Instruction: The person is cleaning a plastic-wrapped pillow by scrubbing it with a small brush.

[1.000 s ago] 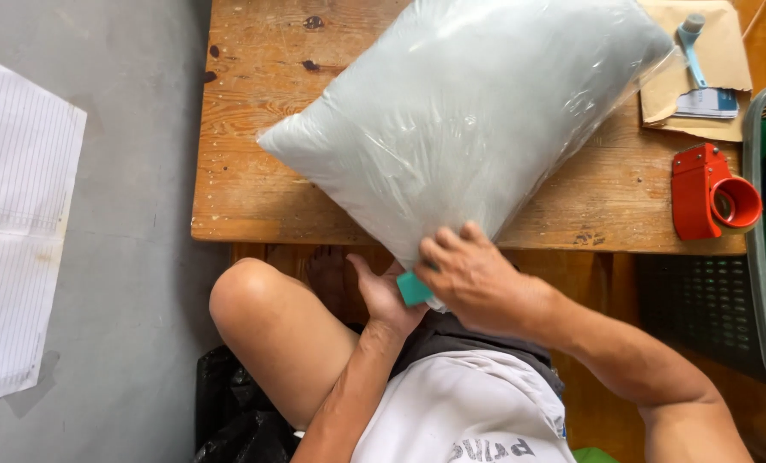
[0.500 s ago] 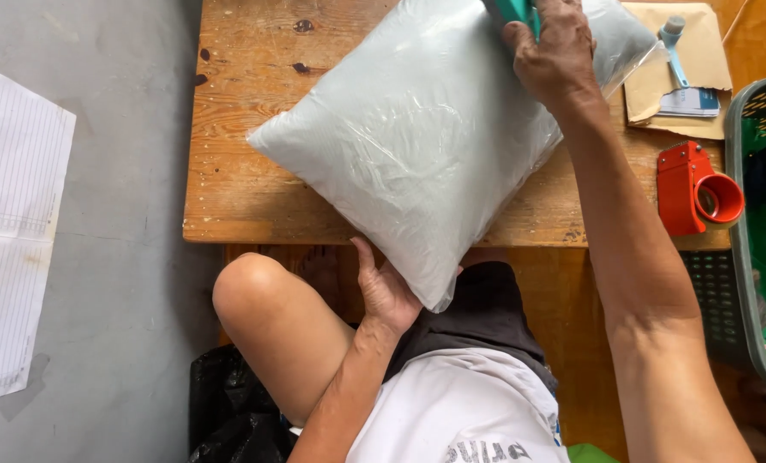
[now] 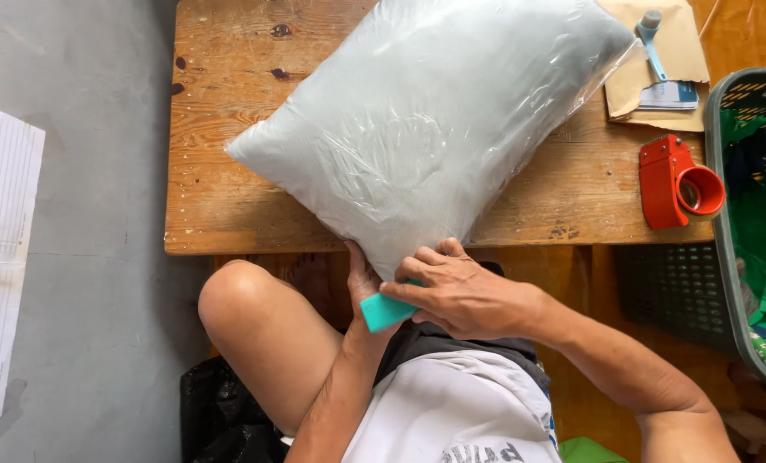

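Grey concrete floor (image 3: 83, 257) is seen under a worn wooden surface (image 3: 229, 206). A large plastic-wrapped grey pillow (image 3: 434, 120) is laid diagonally on it, long axis running from the far right corner down to the near edge, its lowest corner overhanging toward the lap. A dark green basket (image 3: 747, 214) is placed at the right, with a red tape dispenser (image 3: 679, 182) and a brown envelope (image 3: 657, 69) beside it. The overhanging corner is propped from below by the left hand (image 3: 361, 287), fingers open and flat against it. The right hand (image 3: 460, 291) is nearer the corner's top face, fingers closed on a small teal block (image 3: 385, 310) just below the plastic.
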